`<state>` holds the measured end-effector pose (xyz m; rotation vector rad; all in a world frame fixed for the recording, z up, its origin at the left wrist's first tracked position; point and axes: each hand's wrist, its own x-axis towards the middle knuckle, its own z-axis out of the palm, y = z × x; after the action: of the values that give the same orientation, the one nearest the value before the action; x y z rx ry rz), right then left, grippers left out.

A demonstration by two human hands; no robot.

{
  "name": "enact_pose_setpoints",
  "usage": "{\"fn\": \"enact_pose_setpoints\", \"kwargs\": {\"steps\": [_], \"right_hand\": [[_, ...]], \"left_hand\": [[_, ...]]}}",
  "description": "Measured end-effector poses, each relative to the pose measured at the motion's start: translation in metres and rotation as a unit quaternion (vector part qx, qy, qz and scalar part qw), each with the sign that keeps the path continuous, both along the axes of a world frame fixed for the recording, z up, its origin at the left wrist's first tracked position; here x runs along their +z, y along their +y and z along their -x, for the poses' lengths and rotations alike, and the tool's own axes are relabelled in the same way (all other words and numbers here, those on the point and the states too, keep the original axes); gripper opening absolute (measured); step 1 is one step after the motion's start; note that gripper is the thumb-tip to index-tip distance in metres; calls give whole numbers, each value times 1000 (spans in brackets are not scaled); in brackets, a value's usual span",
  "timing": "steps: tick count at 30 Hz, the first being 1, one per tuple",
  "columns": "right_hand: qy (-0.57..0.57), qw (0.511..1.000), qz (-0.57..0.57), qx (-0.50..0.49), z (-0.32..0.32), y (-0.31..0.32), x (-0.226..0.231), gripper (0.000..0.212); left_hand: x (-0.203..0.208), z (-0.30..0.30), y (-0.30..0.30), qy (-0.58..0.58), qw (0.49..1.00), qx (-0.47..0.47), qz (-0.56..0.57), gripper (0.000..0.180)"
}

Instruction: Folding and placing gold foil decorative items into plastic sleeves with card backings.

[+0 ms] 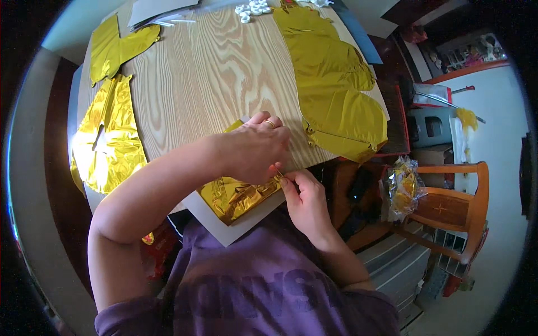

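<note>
Right grip (pixel 305 199) pinches folded gold foil (pixel 242 200); whether left grip (pixel 252 148) pinches cannot be told. Wooden surface (pixel 216 73): broad gold sheet (pixel 330 73) along its right, pale card (pixel 227 236) at its near edge, beneath the foil.

Foil piece (pixel 235 203) at the near edge: gold metallic film, glossy and crinkled, on a pale sheet (pixel 225 236) that looks like smooth matt paper or card. Tabletop (pixel 196 84) looks wood or wood-effect, bold grain, low sheen; left foil (pixel 119 112) is mirror-bright and wrinkled with a blown-out highlight, while the big right foil (pixel 330 73) reads smoother, satin, lightly creased. Also: shirt (pixel 252 266) matt cloth, ring (pixel 271 124) shiny yellow metal, chair (pixel 476 196) glossy brown wood, bag (pixel 404 187) clear crinkly plastic.
</note>
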<state>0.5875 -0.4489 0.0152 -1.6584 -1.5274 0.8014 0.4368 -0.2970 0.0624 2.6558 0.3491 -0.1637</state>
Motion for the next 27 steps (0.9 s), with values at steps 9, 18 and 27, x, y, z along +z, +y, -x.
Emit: {"fn": "enact_pose_setpoints", "kwargs": {"steps": [9,18,27], "right_hand": [[8,1000,19,-13,1,2,5,13],[-2,1000,12,-12,2,2,4,10],[-8,999,-36,-11,5,-4,0,10]], "left_hand": [[-12,0,-1,-6,999,29,-34,25],[-18,8,-2,-59,996,41,-59,25],[-2,3,1,-36,997,-3,68,20]]}}
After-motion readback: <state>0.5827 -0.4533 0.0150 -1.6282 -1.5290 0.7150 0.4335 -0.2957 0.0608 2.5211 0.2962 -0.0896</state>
